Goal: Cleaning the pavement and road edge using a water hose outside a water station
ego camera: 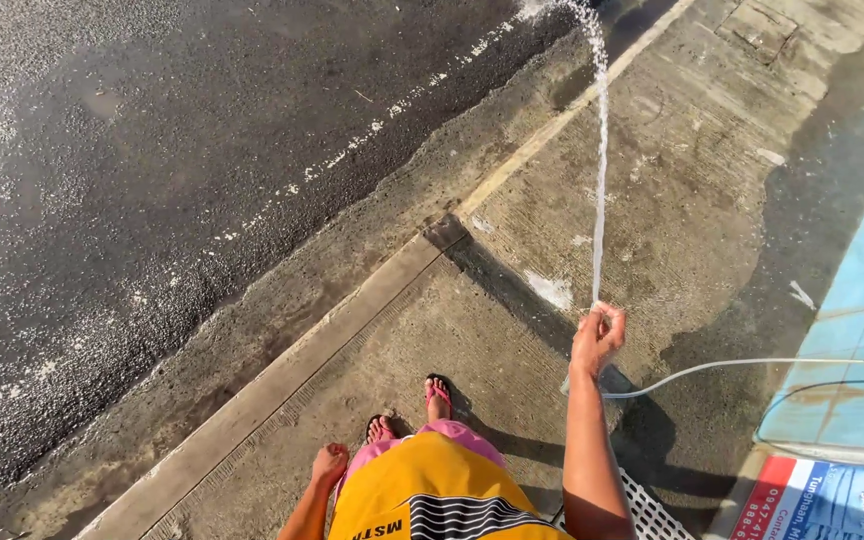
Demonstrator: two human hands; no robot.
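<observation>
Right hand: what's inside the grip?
The right hand is closed around the end of a thin clear hose; a water jet shoots out past the fingers. The hose tip itself is covered by the fingers.

your right hand (597,338) covers the hose (712,368) end, so you cannot see the nozzle. the water jet (601,150) leaves the top edge, its landing point unseen. the hose exits at the right edge.

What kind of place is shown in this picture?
Probably a roadside pavement outside a building. A wet asphalt road runs beside a concrete sidewalk with a kerb. The right hand holds a hose spraying water; the left hand hangs empty.
</observation>
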